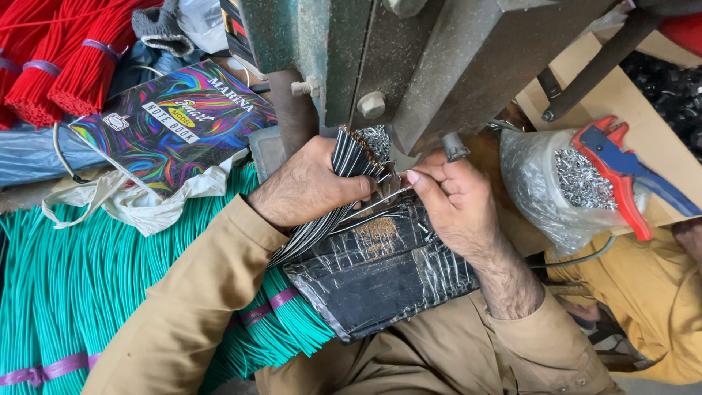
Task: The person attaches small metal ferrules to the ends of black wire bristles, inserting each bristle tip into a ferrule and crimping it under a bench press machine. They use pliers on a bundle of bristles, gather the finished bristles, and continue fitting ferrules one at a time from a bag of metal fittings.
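left hand clamped on the black wire bundle, right hand pinching one wire; I'd feed it straight into the press

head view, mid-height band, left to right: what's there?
Green wire bundles → left hand gripping a bunch of black wires → right hand pinching one wire end under the metal machine → clear bag of small metal pieces → red and blue pliers.
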